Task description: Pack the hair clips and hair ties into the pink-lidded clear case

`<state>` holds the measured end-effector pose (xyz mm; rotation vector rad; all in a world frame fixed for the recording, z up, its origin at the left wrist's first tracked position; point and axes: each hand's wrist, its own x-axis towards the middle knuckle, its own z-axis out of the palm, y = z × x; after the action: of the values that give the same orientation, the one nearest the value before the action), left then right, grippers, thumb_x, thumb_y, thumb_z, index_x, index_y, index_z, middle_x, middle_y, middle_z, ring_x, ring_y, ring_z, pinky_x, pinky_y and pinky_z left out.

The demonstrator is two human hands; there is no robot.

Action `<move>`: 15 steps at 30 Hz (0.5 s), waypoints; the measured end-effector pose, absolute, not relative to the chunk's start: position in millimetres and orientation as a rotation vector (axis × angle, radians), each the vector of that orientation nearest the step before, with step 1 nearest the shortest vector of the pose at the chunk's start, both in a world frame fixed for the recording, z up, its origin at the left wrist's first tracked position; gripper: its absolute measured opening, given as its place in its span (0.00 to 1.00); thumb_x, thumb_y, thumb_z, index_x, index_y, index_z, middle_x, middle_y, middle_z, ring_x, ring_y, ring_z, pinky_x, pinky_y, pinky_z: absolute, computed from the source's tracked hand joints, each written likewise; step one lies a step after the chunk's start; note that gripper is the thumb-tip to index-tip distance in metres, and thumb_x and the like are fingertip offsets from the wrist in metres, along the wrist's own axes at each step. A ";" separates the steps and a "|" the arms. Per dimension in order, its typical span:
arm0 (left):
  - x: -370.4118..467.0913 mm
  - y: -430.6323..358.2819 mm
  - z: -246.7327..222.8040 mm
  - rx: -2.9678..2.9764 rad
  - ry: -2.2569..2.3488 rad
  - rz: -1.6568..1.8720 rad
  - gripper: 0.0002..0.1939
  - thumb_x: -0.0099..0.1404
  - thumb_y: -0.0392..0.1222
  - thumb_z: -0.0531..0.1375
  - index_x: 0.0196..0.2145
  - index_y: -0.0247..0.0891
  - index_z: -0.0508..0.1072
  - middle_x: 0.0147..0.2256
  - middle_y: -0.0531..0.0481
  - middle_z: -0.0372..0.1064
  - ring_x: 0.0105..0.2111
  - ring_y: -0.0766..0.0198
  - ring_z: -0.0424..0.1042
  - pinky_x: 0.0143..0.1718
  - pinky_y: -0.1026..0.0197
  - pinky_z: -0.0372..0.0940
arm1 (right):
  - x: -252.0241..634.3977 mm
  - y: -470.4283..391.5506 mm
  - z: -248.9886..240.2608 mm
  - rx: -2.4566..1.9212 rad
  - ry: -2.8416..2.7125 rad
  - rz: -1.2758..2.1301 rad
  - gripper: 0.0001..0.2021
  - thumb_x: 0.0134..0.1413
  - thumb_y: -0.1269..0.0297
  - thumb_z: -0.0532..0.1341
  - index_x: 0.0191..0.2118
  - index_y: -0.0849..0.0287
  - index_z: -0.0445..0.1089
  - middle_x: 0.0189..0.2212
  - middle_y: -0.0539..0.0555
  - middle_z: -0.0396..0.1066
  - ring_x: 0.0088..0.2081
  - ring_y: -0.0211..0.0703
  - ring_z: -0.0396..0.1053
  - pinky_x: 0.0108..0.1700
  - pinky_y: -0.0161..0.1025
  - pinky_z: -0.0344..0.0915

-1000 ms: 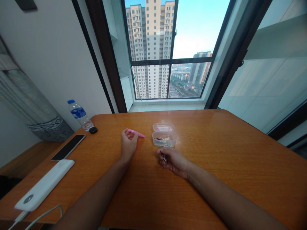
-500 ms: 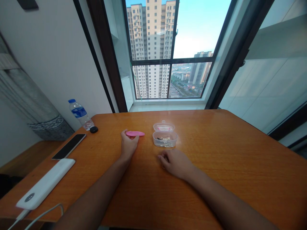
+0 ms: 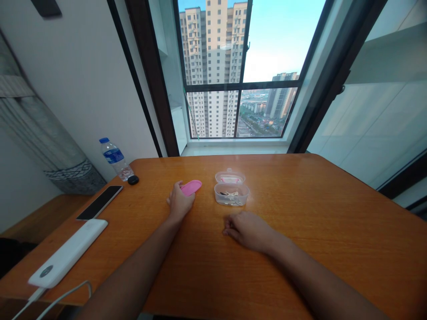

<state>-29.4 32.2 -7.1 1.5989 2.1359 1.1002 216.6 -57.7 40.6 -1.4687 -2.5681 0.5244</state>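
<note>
A flat pink oval piece [image 3: 191, 187], smooth and lid-like, is gripped between the thumb and fingers of my left hand [image 3: 180, 202], tilted so its broad face shows. My right hand [image 3: 248, 229] rests low over the table with its fingers curled in; whatever they may hold is hidden. Just beyond that hand stands a small clear plastic box [image 3: 231, 200], its hinged lid [image 3: 230, 178] open and leaning back. Several thin pale and dark small items [image 3: 230, 194] lie inside, too small to name.
On the left of the wooden table [image 3: 300, 200] are a water bottle [image 3: 116, 160], a round black object [image 3: 133, 180], a phone [image 3: 100, 202] and a white power strip-like device [image 3: 70, 253] with a white cable [image 3: 66, 297]. A window [image 3: 236, 84] lies beyond the far edge.
My left hand has turned the pink piece from nearly edge-on to a tilt that shows its face. My right hand has shifted slightly towards me, away from the box.
</note>
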 end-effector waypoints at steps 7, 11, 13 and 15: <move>-31.0 34.2 -8.6 1.774 2.165 0.940 0.31 0.57 0.49 0.62 0.57 0.41 0.62 0.52 0.39 0.71 0.54 0.44 0.66 0.54 0.45 0.55 | 194.7 -61.1 26.2 -1.420 -2.577 0.341 0.13 0.65 0.55 0.54 0.43 0.57 0.70 0.34 0.59 0.77 0.33 0.50 0.73 0.33 0.38 0.56; -33.4 36.7 -9.0 1.846 2.156 0.890 0.32 0.58 0.50 0.62 0.59 0.41 0.62 0.53 0.39 0.70 0.55 0.45 0.65 0.55 0.47 0.54 | 171.6 -61.1 21.8 -1.370 -2.666 0.273 0.14 0.65 0.55 0.53 0.42 0.58 0.69 0.32 0.61 0.77 0.31 0.51 0.74 0.33 0.40 0.59; -34.8 38.0 -9.0 1.846 2.151 0.892 0.33 0.58 0.50 0.62 0.59 0.40 0.62 0.54 0.38 0.70 0.56 0.46 0.65 0.55 0.47 0.54 | 158.3 -57.4 21.6 -1.305 -2.726 0.257 0.12 0.64 0.55 0.55 0.41 0.59 0.69 0.31 0.60 0.77 0.31 0.51 0.74 0.33 0.40 0.61; -37.0 39.7 -9.1 1.845 2.139 0.902 0.33 0.58 0.51 0.63 0.59 0.40 0.62 0.54 0.38 0.70 0.56 0.46 0.65 0.55 0.48 0.55 | 144.4 -51.3 21.6 -1.197 -2.792 0.207 0.12 0.65 0.56 0.55 0.41 0.59 0.69 0.32 0.60 0.77 0.32 0.50 0.74 0.35 0.40 0.62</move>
<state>-37.0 39.7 -9.1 1.8453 2.1387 0.9024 144.4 -51.3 21.6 -1.1966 -2.7922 0.2074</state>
